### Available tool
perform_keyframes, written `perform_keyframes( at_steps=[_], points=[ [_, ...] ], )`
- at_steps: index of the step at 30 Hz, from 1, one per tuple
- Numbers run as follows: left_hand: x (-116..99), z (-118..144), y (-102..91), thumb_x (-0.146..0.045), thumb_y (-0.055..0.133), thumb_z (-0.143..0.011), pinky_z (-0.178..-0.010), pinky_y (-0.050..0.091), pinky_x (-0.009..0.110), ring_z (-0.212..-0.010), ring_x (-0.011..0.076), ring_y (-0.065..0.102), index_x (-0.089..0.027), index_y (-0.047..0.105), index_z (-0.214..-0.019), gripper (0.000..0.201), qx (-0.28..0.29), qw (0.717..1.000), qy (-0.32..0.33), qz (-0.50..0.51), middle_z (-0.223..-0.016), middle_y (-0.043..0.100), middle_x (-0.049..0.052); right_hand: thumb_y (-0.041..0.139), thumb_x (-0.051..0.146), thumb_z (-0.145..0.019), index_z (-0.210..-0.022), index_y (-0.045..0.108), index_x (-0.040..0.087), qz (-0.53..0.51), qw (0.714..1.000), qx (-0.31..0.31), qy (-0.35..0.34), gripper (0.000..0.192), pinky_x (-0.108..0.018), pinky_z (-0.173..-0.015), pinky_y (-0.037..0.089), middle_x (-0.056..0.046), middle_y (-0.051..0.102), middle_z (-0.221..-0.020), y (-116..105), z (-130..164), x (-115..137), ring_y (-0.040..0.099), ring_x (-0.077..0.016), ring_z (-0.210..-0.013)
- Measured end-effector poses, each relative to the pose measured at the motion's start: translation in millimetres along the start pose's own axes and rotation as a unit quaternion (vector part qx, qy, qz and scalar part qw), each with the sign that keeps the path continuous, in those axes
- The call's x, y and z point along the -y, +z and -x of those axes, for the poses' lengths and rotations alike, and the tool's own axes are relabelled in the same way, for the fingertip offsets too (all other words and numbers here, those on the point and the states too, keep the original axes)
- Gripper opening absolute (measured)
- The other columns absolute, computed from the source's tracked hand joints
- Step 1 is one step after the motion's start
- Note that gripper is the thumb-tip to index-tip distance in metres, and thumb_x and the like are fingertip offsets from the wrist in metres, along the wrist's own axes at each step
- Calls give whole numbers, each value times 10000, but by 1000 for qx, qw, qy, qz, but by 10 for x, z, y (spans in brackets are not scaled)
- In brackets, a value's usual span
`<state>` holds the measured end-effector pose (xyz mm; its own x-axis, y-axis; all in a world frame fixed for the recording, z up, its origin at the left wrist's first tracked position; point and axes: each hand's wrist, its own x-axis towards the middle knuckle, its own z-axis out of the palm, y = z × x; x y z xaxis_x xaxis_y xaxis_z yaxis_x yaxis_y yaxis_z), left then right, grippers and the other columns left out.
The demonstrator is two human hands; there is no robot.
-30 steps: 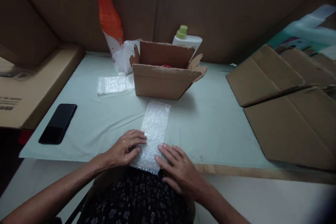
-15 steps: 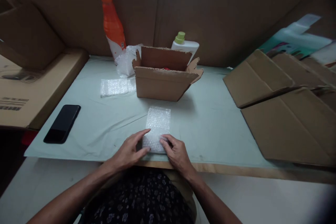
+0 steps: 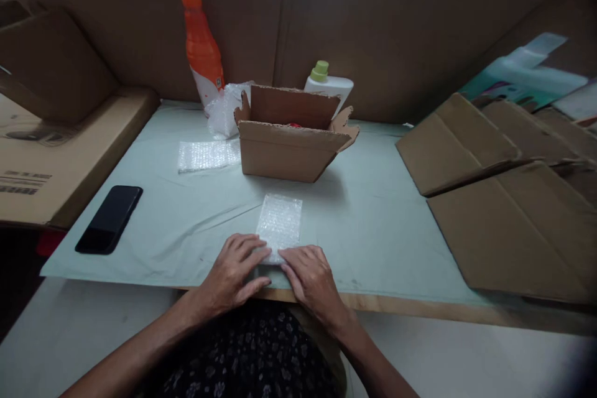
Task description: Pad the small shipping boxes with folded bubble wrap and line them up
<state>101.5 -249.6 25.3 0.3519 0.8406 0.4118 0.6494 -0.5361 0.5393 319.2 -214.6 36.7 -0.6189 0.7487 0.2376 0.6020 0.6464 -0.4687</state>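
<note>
Head view shows no writing that can be read: the print on the big carton [image 3: 28,180] at the left is too blurred, and the labels on the two bottles cannot be made out. One open cardboard box [image 3: 291,149] stands mid-worktop with something red just showing inside. Behind it are an orange bottle [image 3: 201,50] and a white bottle [image 3: 329,84] with a green cap. Two bubble wrap pieces lie on the worktop [image 3: 373,224]: a spare sheet [image 3: 208,155] left of the box, and the folded bubble wrap [image 3: 280,227] near the front edge. The left hand [image 3: 233,273] and right hand [image 3: 310,280] press flat on its near end, fingers [image 3: 254,249] spread, gripping nothing. One black phone [image 3: 109,219] lies at the left, flat cardboard sheets [image 3: 513,224] at the right
</note>
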Motion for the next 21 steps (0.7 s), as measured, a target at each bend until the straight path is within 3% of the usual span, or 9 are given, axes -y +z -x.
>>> perform_keyframes(
  at_steps=[3,5,8,12,15,17,18,21],
  points=[
    [-10,14,32,-165,503,-975,-867,474,397,-902,211,622,-192,577,-1265,300,9,999,-21,26,-980,713,70,522,209,-996,-1142,684,226,-71,997,12,38,219,-383,-829,501,-43,774,-1015,-14,-18,-27,681,-213,-889],
    [28,-34,93,-173,506,-972,-814,486,375,-832,201,624,-186,585,-1251,290,1,997,-69,29,-932,712,63,526,259,-1000,-1158,679,227,-53,997,-27,55,223,-398,-842,509,-68,761,-1069,-24,-15,-45,682,-232,-944],
    [123,-170,190,-205,550,-944,-809,502,392,-868,233,640,-171,602,-1247,310,-2,992,-122,3,-986,699,87,545,297,-989,-1179,669,214,18,995,-91,44,241,-453,-893,489,-122,710,-1177,-30,13,-63,639,-276,-1058],
    [199,-294,232,-248,580,-922,-858,510,412,-966,253,621,-192,608,-1260,344,-22,984,-172,-26,-1083,651,100,605,274,-945,-1230,647,239,56,998,-29,0,290,-497,-947,456,-120,691,-1215,6,32,-78,601,-302,-1126],
    [144,-226,169,-318,595,-917,-878,516,407,-993,240,613,-203,613,-1244,347,-78,970,-225,44,-1123,632,99,574,217,-956,-1231,649,227,39,999,-22,15,285,-476,-914,475,-114,724,-1160,48,-12,-133,638,-285,-1066],
    [56,-131,106,-382,608,-912,-863,530,399,-1005,236,621,-193,596,-1263,399,-115,931,-312,152,-1154,630,108,566,236,-969,-1211,658,223,-9,998,-41,48,259,-451,-884,495,-100,746,-1136,57,-52,-173,669,-269,-1009],
    [3,-88,80,-410,622,-904,-870,535,400,-1016,236,631,-184,580,-1281,442,-129,894,-365,225,-1171,635,116,571,261,-970,-1203,663,220,-40,995,-52,72,254,-442,-874,506,-94,753,-1133,53,-69,-182,679,-265,-990],
    [-151,-48,58,-425,715,-832,-959,517,420,-1073,251,658,-151,575,-1282,545,-119,740,-465,471,-1215,660,141,589,317,-955,-1169,685,220,-151,974,-60,158,254,-395,-856,543,-75,763,-1123,25,-95,-140,699,-250,-963]
  ],
)
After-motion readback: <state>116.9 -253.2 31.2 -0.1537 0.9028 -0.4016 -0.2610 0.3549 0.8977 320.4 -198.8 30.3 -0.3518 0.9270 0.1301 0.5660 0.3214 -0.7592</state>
